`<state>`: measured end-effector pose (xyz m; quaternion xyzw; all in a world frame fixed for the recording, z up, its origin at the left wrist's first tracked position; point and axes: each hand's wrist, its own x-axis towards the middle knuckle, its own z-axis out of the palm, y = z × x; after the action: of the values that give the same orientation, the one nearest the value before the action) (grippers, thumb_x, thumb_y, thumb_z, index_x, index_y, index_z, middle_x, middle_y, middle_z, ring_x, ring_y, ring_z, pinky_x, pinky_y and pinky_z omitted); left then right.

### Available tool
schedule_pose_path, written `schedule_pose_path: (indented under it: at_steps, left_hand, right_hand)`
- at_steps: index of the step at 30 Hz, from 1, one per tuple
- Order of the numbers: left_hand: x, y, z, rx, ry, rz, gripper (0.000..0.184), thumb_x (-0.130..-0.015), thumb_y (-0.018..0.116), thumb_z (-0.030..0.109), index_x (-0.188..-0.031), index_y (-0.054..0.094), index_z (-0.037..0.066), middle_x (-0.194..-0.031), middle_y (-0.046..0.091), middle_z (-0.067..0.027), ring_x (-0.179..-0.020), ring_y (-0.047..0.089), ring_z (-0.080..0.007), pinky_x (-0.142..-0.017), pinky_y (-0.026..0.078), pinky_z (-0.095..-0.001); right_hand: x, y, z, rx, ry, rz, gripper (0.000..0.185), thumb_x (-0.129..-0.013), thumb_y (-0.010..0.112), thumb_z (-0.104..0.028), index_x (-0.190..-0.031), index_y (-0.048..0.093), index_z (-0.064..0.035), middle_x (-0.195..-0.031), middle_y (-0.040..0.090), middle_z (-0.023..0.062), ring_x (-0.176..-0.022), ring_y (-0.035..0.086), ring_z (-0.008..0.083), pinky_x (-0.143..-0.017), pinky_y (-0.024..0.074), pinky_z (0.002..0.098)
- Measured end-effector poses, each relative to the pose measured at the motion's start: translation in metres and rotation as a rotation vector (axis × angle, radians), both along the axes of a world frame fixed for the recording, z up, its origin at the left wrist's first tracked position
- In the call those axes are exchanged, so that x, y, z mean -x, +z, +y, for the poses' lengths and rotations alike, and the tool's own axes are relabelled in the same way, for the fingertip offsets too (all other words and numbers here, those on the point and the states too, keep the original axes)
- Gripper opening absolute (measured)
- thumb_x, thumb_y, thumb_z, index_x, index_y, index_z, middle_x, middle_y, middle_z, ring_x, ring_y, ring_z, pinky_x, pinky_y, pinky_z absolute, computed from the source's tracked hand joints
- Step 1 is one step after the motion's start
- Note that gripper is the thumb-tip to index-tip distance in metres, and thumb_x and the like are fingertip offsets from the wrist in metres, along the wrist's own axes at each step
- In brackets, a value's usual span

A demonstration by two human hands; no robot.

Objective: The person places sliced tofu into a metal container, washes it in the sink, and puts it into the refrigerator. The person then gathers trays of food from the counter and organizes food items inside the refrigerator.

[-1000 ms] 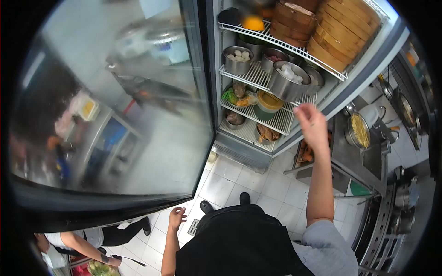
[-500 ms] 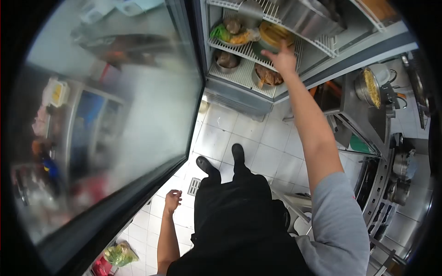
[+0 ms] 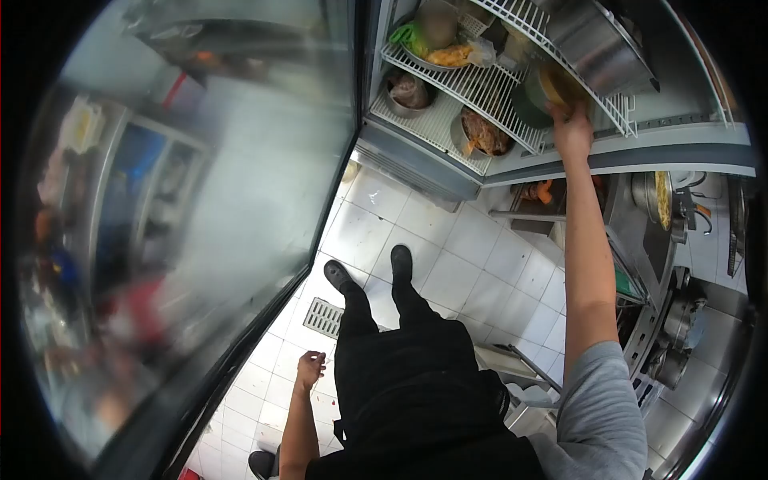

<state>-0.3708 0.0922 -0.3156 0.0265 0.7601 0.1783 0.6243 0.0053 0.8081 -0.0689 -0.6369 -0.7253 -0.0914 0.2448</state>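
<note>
Inside the fridge my right hand (image 3: 572, 134) holds the rim of a green container with a yellow top (image 3: 530, 102), at the right end of a wire shelf (image 3: 472, 86). The fingers are partly hidden behind the container's edge. My left hand (image 3: 310, 370) hangs low over the tiled floor, fingers loosely curled and apart, with nothing in it. Left of the container, a plate of green and orange food (image 3: 450, 56) sits on the same shelf. Below are a metal bowl of meat (image 3: 485, 133) and another bowl (image 3: 410, 93).
The open glass fridge door (image 3: 232, 184) fills the left side. A large metal pot (image 3: 600, 48) is on the shelf above. At right are a steel counter (image 3: 636, 224), a pan of yellow food (image 3: 662, 198) and stacked pots (image 3: 680, 320). Another person's shoe (image 3: 262, 464) shows at bottom left.
My right hand has closed on the green container, which has shifted right along the shelf, away from the plate. The view has also shifted. My left hand still hangs low.
</note>
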Motion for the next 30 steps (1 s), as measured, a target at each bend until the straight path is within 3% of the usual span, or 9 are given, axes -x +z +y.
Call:
schedule_pose_path:
  at_steps: [4,9,16,22,25,30]
  left_hand:
    - [-0.001,0.002,0.012,-0.049,0.011,0.029,0.035,-0.096,0.066,0.028,-0.113,0.061,-0.002,-0.09,0.068,-0.0115,-0.073,0.068,-0.0189,-0.055,0.057,-0.0314]
    - [0.002,0.008,0.032,-0.085,0.073,0.087,0.036,-0.097,0.064,0.027,-0.118,0.06,-0.002,-0.094,0.069,-0.0147,-0.076,0.069,-0.0209,-0.059,0.059,-0.0329]
    - [-0.02,0.003,0.04,-0.066,0.089,0.058,0.039,-0.096,0.064,0.029,-0.119,0.06,-0.003,-0.097,0.069,-0.0165,-0.078,0.07,-0.0228,-0.062,0.059,-0.0341]
    - [-0.04,-0.015,0.035,-0.055,0.128,-0.014,0.04,-0.096,0.065,0.028,-0.119,0.059,-0.004,-0.096,0.069,-0.0169,-0.077,0.069,-0.0221,-0.06,0.059,-0.0338]
    - [-0.043,-0.017,0.036,-0.037,0.126,-0.017,0.041,-0.095,0.065,0.029,-0.119,0.059,-0.004,-0.096,0.069,-0.0168,-0.076,0.069,-0.022,-0.06,0.058,-0.0338]
    - [-0.037,-0.02,0.031,-0.027,0.111,-0.028,0.042,-0.095,0.065,0.029,-0.119,0.059,-0.004,-0.096,0.069,-0.0165,-0.076,0.069,-0.0221,-0.059,0.058,-0.0338]
  right_hand:
    - [-0.007,0.001,0.029,0.166,-0.061,-0.079,0.05,-0.093,0.062,-0.042,-0.131,0.054,-0.01,-0.118,0.065,0.0252,-0.108,0.061,0.047,-0.091,0.049,0.053]
    - [-0.004,-0.004,0.049,0.283,-0.163,-0.105,0.049,-0.094,0.059,-0.039,-0.133,0.052,-0.0105,-0.122,0.064,0.0222,-0.11,0.061,0.0443,-0.093,0.0492,0.0517]
    - [-0.015,-0.008,0.054,0.167,-0.049,-0.148,0.052,-0.094,0.06,-0.04,-0.136,0.051,-0.0095,-0.121,0.064,0.0229,-0.109,0.062,0.0429,-0.093,0.0494,0.051]
    - [-0.012,-0.007,0.051,0.206,-0.145,-0.264,0.058,-0.095,0.055,-0.047,-0.139,0.048,-0.0106,-0.12,0.064,0.0258,-0.107,0.063,0.0452,-0.092,0.05,0.051]
    - [-0.014,-0.009,0.05,0.152,-0.107,-0.197,0.06,-0.095,0.054,-0.05,-0.14,0.047,-0.0106,-0.119,0.064,0.026,-0.106,0.062,0.0467,-0.092,0.0501,0.0518]
    - [-0.015,-0.011,0.047,0.142,-0.098,-0.226,0.056,-0.096,0.053,-0.047,-0.137,0.05,-0.0098,-0.116,0.065,0.0267,-0.105,0.062,0.047,-0.091,0.0499,0.0537]
